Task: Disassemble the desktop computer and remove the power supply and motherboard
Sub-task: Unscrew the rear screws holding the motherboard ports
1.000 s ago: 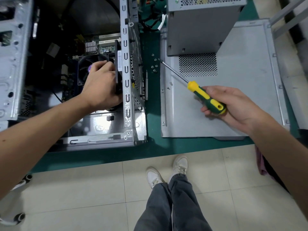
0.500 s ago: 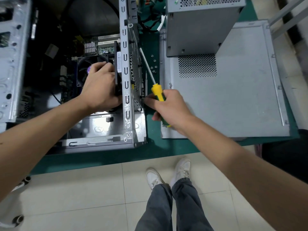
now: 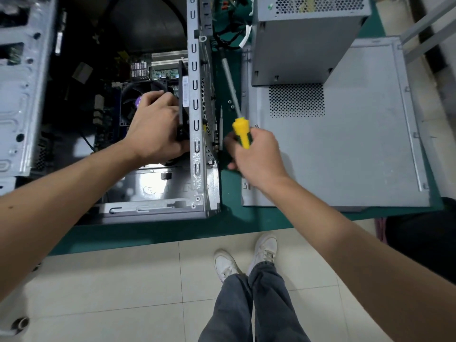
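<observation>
1. The open computer case (image 3: 158, 193) lies on the green counter (image 3: 172, 233), with its inside facing up toward the camera.
2. The left hand (image 3: 155, 129) is inside the case. Its fingers are curled around a black flat part (image 3: 183, 95) that stands against the metal frame wall (image 3: 196, 95) of the case.
3. Under this hand the motherboard (image 3: 108, 119) is in the case, with a round black fan (image 3: 138, 92) on it; a small purple spot shows in the middle of the fan.
4. The right hand (image 3: 256, 156) is just outside the frame wall, over the green counter. It grips the yellow and green handle of a screwdriver (image 3: 241, 133).
5. The metal shaft of the screwdriver points away from the person, along the gap between the case and the grey side panel (image 3: 357, 156).
6. The power supply (image 3: 296, 45), a grey metal box with small holes on top, stands on the far part of the side panel, outside the case.
7. Some small screws (image 3: 230, 104) lie on the counter near the shaft.
8. Below the counter is a tiled floor (image 3: 111, 280), with the person's white shoes (image 3: 246, 257) and grey trousers.
</observation>
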`<control>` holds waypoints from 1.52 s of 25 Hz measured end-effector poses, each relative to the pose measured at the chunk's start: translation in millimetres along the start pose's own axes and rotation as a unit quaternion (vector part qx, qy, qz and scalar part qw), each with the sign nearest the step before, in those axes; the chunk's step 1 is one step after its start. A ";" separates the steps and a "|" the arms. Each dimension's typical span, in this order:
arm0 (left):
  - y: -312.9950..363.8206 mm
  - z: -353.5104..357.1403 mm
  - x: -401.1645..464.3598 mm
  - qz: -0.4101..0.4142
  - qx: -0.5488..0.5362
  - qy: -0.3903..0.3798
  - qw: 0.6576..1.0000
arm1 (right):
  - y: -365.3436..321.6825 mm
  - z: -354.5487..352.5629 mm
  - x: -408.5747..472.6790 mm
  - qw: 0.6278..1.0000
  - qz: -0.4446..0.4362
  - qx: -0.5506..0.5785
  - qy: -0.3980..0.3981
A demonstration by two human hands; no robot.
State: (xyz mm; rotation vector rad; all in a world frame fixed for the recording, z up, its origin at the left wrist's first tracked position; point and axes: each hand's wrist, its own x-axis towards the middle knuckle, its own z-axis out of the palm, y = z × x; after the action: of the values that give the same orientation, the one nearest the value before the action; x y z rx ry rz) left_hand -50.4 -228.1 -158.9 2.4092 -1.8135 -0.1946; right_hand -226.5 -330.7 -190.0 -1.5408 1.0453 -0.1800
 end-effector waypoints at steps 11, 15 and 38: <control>0.8 1.0 -0.8 0.020 -0.029 0.013 0.999 | 14.3 -35.0 19.9 0.992 0.010 -0.092 0.084; -3.5 5.5 -0.7 0.032 -0.006 0.013 0.999 | 0.1 -43.3 10.2 0.995 -0.031 -0.043 0.082; -8.0 -9.9 1.8 0.059 0.050 -0.136 0.988 | -153.2 37.3 27.6 0.867 -0.159 -0.428 0.199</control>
State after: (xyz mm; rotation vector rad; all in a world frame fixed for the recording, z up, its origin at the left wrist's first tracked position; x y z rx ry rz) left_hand -40.6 -227.4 -150.6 2.4319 -2.1207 -0.4499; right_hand -109.4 -339.6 -81.3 -2.5723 1.2682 -0.2938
